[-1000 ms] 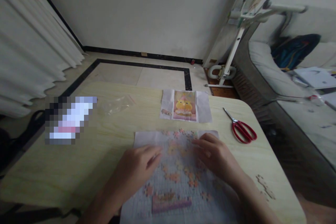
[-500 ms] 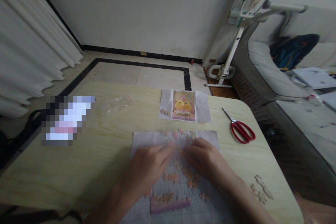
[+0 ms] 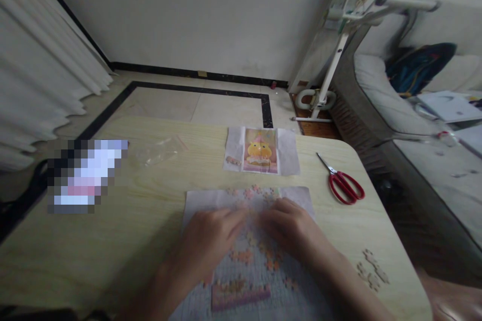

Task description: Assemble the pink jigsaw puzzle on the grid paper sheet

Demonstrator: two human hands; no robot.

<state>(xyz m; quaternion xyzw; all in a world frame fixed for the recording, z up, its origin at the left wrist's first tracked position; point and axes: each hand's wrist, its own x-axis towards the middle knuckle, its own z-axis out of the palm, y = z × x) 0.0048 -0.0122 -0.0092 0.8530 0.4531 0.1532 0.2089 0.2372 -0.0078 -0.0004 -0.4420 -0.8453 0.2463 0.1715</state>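
Observation:
Over a pale sheet [image 3: 196,200] of paper, my left hand [image 3: 216,225] and my right hand [image 3: 284,220] almost meet at their fingertips. Both sets of fingers are bent inward and closed among loose jigsaw pieces; the tips are blurred, so what they pinch cannot be made out. Orange jigsaw pieces [image 3: 271,261] lie below the hands, and pink ones [image 3: 248,193] lie beyond them. Nearer me is a joined jigsaw strip [image 3: 241,298] with a pink-purple edge. A picture [image 3: 258,150] of a yellow cartoon animal with a cake lies past the sheet.
Red-handled scissors [image 3: 342,185] lie to the right on the wooden table [image 3: 150,246]. Several loose pieces [image 3: 371,273] sit near its right edge. A clear plastic bag [image 3: 161,150] and a pixelated bright screen [image 3: 90,175] are on the left. A sofa [image 3: 433,170] stands beyond the right edge.
The whole view has shifted slightly, so most things on the table appear a little further left. Both hands stay close together over the pieces with little visible movement.

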